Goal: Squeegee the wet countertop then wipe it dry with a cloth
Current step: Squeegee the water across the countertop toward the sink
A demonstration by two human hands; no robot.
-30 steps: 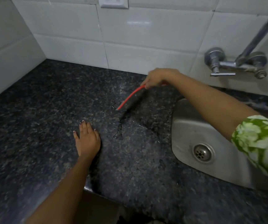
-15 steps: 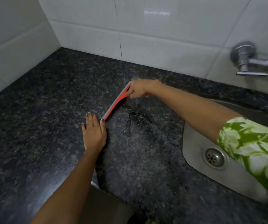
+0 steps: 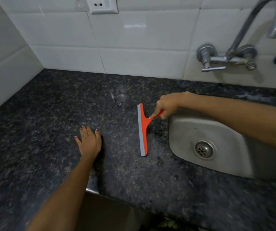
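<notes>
Squeegee (image 3: pixel 143 130): orange frame, grey rubber blade, lying across the dark speckled surface (image 3: pixel 54 117) just left of the steel sink (image 3: pixel 233 147). The blade runs front to back, grey edge facing left. Whether the rubber sits flat on the stone or is slightly lifted, we cannot tell.

Right hand (image 3: pixel 168 105): grip clenched round the orange handle, thumb and fingers wrapped, forearm reaching in over the sink. Left hand (image 3: pixel 89 142): released, fingers straight, palm resting flat on the surface well left of the blade, holding nothing.

Faint wet sheen on the stone behind the blade, toward the tiled wall (image 3: pixel 134 47). No cloth in view.

We judge this as mid-squeegee; drying not yet begun. To do the stroke well: we keep the whole rubber edge in contact, tilt the handle low, press evenly and draw toward the sink rim so water drops in. We overlap passes. We move the left hand clear of wet patches.
</notes>
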